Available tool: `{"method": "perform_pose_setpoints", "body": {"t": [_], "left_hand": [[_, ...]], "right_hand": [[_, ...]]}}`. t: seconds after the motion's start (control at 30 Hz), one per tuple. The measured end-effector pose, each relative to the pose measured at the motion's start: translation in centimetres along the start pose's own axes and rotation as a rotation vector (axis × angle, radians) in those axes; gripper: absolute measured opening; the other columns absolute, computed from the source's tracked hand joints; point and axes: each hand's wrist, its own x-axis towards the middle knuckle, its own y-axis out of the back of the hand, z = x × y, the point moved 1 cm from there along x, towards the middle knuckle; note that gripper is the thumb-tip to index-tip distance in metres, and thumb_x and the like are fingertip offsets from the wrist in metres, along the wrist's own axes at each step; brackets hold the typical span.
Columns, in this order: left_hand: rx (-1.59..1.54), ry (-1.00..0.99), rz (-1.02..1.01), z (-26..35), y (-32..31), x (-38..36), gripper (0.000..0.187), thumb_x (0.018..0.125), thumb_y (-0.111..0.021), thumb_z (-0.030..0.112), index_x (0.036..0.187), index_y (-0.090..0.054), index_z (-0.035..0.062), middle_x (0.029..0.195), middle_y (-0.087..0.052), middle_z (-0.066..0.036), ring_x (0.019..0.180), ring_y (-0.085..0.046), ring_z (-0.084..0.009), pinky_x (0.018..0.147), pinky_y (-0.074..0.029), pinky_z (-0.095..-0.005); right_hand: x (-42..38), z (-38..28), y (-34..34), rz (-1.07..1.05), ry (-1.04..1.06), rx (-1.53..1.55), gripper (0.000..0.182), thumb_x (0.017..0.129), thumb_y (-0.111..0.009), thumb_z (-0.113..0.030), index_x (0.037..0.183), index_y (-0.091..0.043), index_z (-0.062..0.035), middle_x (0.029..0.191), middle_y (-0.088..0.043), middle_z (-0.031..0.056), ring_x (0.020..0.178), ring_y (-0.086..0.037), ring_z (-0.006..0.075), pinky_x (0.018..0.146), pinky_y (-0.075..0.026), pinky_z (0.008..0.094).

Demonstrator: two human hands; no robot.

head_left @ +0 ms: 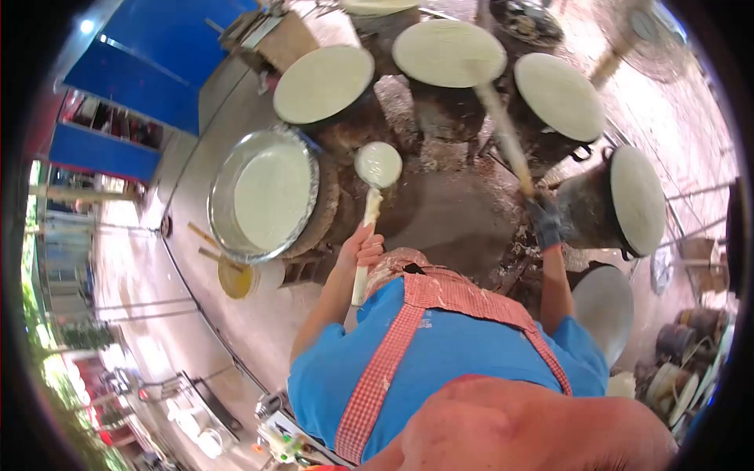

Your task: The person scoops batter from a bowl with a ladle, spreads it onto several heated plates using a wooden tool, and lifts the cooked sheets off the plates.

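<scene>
My left hand (363, 250) is bare and wrapped round the pale handle of a ladle (378, 165). The ladle's bowl, full of white batter, hangs between the big basin and the round griddles. On my right hand (544, 221) is a dark glove, its fingers closed round a long wooden stick (509, 141). The stick's far end is blurred over the edge of the middle griddle (449, 53), which has a pale white layer on top. Beside it are similar white-topped griddles, one to the left (324, 84) and one to the right (559, 96).
A shiny metal basin (217, 188) of white batter stands at left, with a yellowish bucket (237, 280) below it. Another white-topped drum (638, 201) is near my right hand. A grey round lid (605, 310) leans by my right elbow. Blue panels (157, 59) stand upper left.
</scene>
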Motion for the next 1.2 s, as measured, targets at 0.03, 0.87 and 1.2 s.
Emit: {"method": "perform_pose_setpoints", "body": {"t": [0.03,0.87,1.2], "left_hand": [[-0.022,-0.023,0.002,1.9,0.7,-2.3,0.024,0.09,-0.035,0.02,0.112,-0.043,0.0141,0.057,-0.03,0.0,0.039,-0.03,-0.008,0.029,-0.027,-0.0196],[-0.319,-0.256,0.429,34.2,6.5,-15.2,0.03,0.083,-0.049,0.016,0.061,-0.029,0.0092,0.049,-0.029,0.002,0.033,-0.027,-0.0041,0.025,-0.021,-0.0168],[0.927,-0.953,0.439,29.8,-24.2,-27.3,0.018,0.084,-0.047,0.011,0.096,-0.037,0.0189,0.052,-0.027,0.005,0.034,-0.022,-0.0021,0.026,-0.015,-0.0157]], "right_hand": [[2.8,-1.5,-4.4,-0.184,-0.014,-0.227,0.029,0.076,-0.059,-0.025,0.094,-0.058,-0.003,0.071,-0.058,0.0111,0.063,-0.053,0.0171,0.06,-0.041,0.0286],[-3.4,-24.1,-44.1,-0.851,0.407,-0.748,0.038,0.074,-0.053,-0.042,0.088,-0.059,-0.0071,0.077,-0.06,0.0149,0.071,-0.057,0.0319,0.063,-0.045,0.0402],[2.6,-42.5,-42.3,-0.259,0.899,-0.159,0.036,0.072,-0.061,-0.034,0.094,-0.059,-0.0057,0.078,-0.06,0.0158,0.069,-0.058,0.0311,0.062,-0.046,0.0374]]}}
